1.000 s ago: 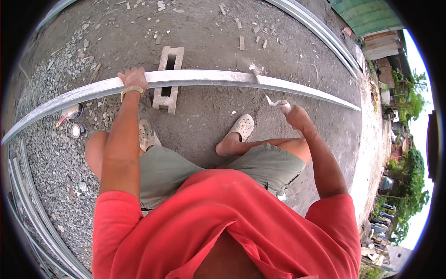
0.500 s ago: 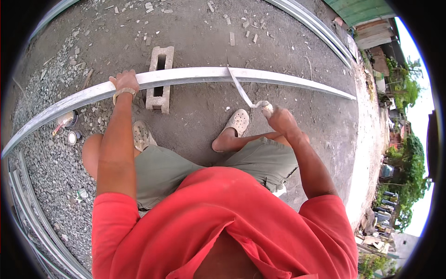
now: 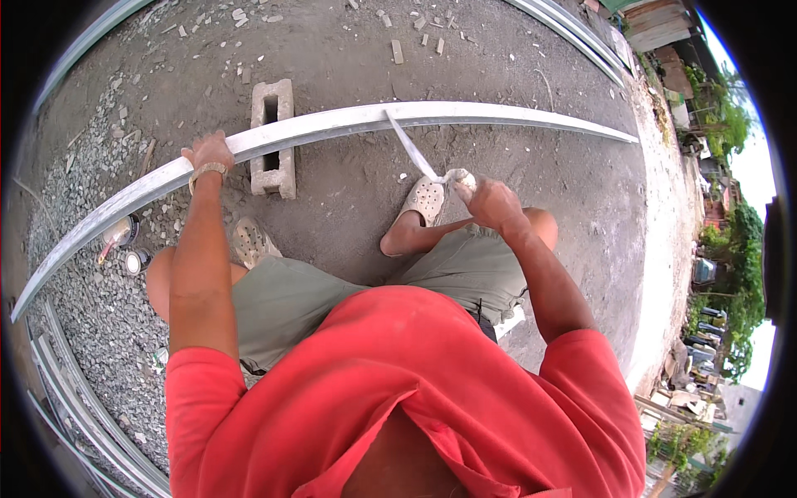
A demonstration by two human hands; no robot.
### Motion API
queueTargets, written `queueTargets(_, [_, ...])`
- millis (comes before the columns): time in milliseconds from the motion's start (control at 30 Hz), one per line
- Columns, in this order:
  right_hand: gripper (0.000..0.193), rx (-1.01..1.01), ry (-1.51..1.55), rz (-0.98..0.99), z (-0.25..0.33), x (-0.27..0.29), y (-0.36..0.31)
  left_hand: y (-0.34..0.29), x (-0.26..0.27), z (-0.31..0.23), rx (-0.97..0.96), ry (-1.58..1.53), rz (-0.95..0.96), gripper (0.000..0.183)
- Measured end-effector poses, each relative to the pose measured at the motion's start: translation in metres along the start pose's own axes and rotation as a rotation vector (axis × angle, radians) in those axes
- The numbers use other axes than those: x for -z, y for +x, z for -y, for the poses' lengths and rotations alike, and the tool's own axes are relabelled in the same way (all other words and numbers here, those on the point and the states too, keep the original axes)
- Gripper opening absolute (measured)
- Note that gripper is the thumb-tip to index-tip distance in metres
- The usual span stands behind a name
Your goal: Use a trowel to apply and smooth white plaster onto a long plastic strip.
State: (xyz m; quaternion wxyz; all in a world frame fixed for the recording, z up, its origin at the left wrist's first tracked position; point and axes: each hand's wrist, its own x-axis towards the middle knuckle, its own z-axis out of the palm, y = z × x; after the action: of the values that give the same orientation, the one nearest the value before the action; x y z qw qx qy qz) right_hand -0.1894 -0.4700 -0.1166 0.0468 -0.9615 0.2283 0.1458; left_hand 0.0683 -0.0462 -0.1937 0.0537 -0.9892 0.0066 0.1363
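Note:
A long pale metal bar [image 3: 332,124] lies across in front of me, resting over a hollow concrete block [image 3: 285,158] that stands under its left half. My left hand [image 3: 209,153] is closed over the bar just left of the block. In my right hand [image 3: 496,203] is a trowel-like tool with a whitish handle end [image 3: 462,180], a thin bent neck and a long narrow pale blade [image 3: 408,149]. The blade's tip touches the bar near its middle. The blade shows nearly edge-on, so its exact shape is unclear.
Two small open cans [image 3: 135,261] stand on gravel [image 3: 108,324] at the left. More long metal bars [image 3: 70,365] lie at lower left and others [image 3: 573,37] at upper right. Rubble pieces [image 3: 398,51] dot the ground beyond. My clogs [image 3: 424,197] are near the block.
The view has shifted slightly, so the bar and block appear higher and farther left. The tool's tip has moved a little left along the bar. Both hands keep their hold.

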Motion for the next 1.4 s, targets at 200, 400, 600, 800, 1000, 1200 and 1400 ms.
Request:
queueTargets(200, [0.052, -0.15, -0.019, 0.008, -0.03, 0.013, 0.022, 0.002, -0.004, 0.0, 0.015, -0.007, -0.014, 0.033])
queueTargets(400, [0.055, 0.275, 0.075, 0.085, 0.065, -0.038, -0.005, 0.003, -0.006, 0.003, 0.012, 0.037, 0.015, 0.032])
queueTargets(600, [0.054, 0.146, -0.129, 0.043, 0.032, 0.017, -0.028, 0.003, -0.011, 0.005, 0.034, 0.006, -0.025, 0.033])
queueTargets(800, [0.052, 0.339, -0.005, -0.105, 0.051, -0.005, -0.027, 0.009, -0.006, 0.003, 0.012, 0.014, 0.002, 0.033])
queueTargets(1000, [0.053, 0.198, -0.069, -0.054, 0.052, 0.019, 0.002, 0.004, -0.01, 0.004, 0.009, -0.012, -0.053, 0.033])
queueTargets(1200, [0.058, 0.249, -0.027, 0.055, 0.049, -0.004, -0.011, 0.006, -0.01, 0.003, 0.004, -0.012, -0.036, 0.036])
queueTargets(1400, [0.055, -0.225, -0.084, 0.102, -0.026, 0.02, 0.019, 0.001, -0.005, 0.001, 0.006, -0.019, -0.035, 0.037])
